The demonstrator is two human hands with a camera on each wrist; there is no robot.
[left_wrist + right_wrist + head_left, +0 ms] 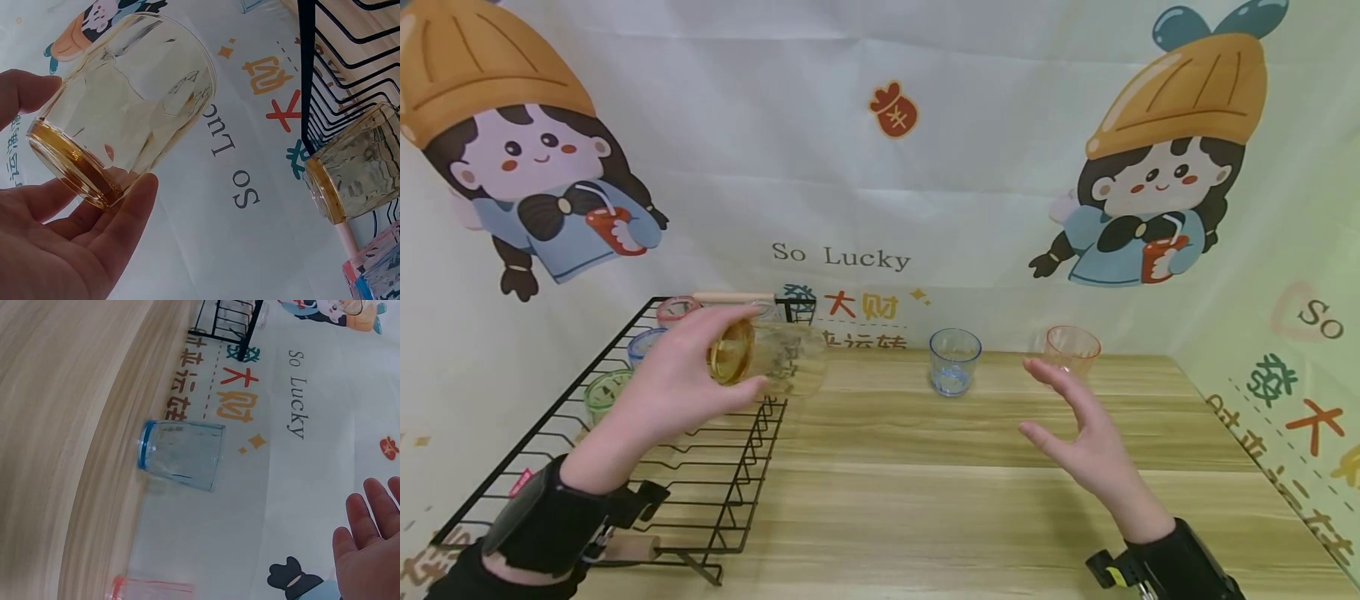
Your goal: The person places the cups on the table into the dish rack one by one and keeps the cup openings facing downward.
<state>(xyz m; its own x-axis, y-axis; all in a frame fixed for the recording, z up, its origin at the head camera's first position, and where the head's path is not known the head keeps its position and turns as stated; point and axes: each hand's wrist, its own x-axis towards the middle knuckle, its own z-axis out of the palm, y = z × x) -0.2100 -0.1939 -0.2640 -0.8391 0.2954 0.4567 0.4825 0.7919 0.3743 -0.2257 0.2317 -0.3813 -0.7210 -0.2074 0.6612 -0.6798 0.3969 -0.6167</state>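
My left hand (677,375) grips a yellow-tinted glass tumbler (790,358) around its thick amber base. The tumbler lies on its side in the air over the wire rack (730,508), its mouth toward the right. In the left wrist view, thumb and fingers pinch the tumbler (134,94) near the base from opposite sides. My right hand (1093,442) hovers over the table with fingers spread and nothing in them. Its fingertips overlap the lower edge of a red-rimmed glass (1078,346) in the head view. A blue-rimmed glass (955,362) stands upright between the hands.
On the black rack sit a green glass (602,392), a blue glass (642,343) and a red glass (677,308), partly behind the left hand. Another yellow glass (365,165) shows there in the left wrist view. A printed cloth (985,208) hangs behind the wooden table (925,517).
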